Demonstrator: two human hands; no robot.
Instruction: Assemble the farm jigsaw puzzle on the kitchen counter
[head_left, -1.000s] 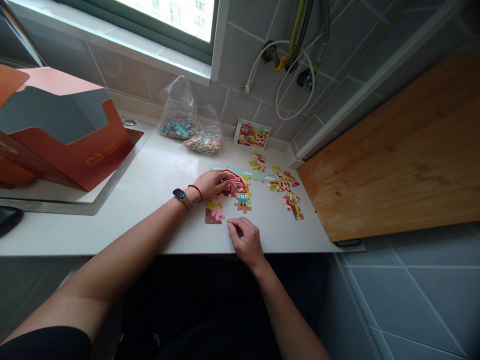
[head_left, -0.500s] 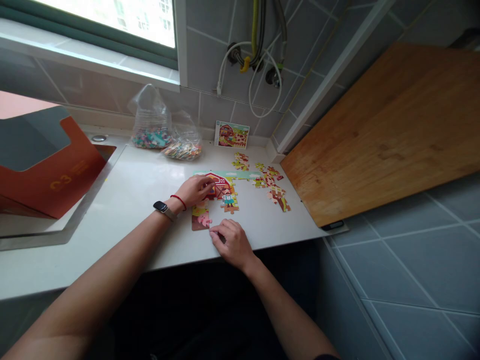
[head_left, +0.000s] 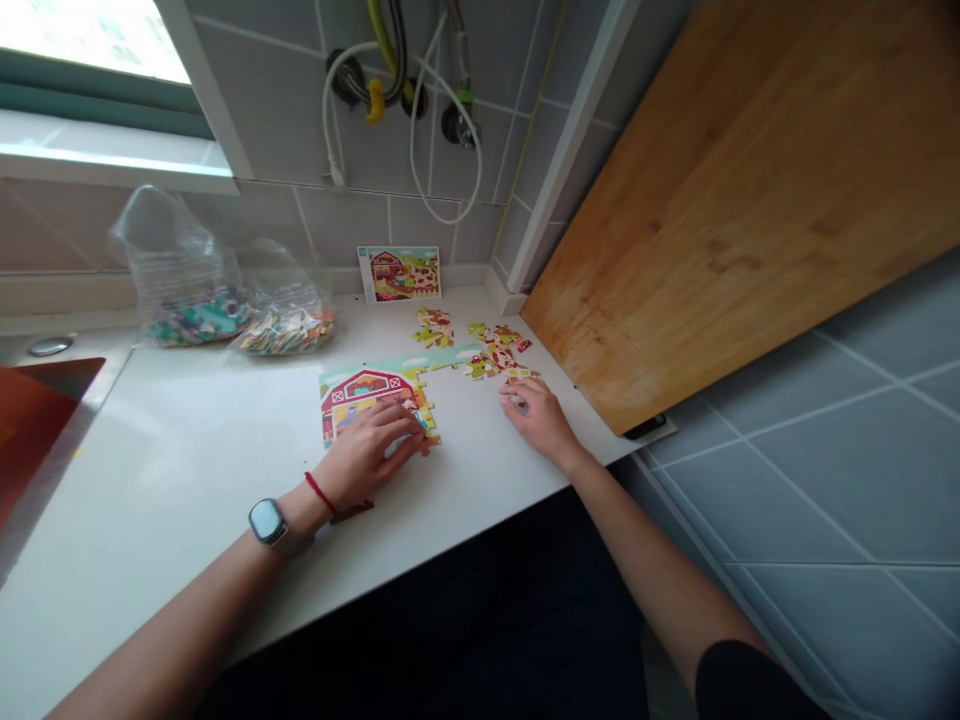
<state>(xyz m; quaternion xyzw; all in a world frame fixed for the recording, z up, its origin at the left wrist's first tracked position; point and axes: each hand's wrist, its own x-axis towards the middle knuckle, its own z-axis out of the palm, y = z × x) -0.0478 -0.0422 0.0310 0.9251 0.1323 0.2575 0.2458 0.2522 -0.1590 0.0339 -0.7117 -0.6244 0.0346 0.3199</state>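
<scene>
My left hand (head_left: 375, 445) lies over the partly joined jigsaw puzzle (head_left: 352, 385) with its fingers stretched out. The puzzle shows a red barn under a pale sky strip, and my hand hides its lower part. Further right, my right hand (head_left: 544, 425) is at the near end of a group of joined puzzle pieces (head_left: 499, 355). Its thumb and fingers are curled together; what they hold, if anything, is hidden. Another small cluster of puzzle pieces (head_left: 433, 328) lies behind, between the barn part and that group.
A picture card (head_left: 401, 274) of the farm scene leans on the tiled wall. Two clear bags of pieces (head_left: 195, 315) (head_left: 285, 330) stand at the back left. A wooden board (head_left: 720, 200) leans at the right, an orange box (head_left: 34, 430) stands far left. Hoses (head_left: 397, 60) hang above.
My right hand has moved right and away from me, from the puzzle's near corner to the loose group. My left hand has slid nearer over the puzzle. The view has turned right.
</scene>
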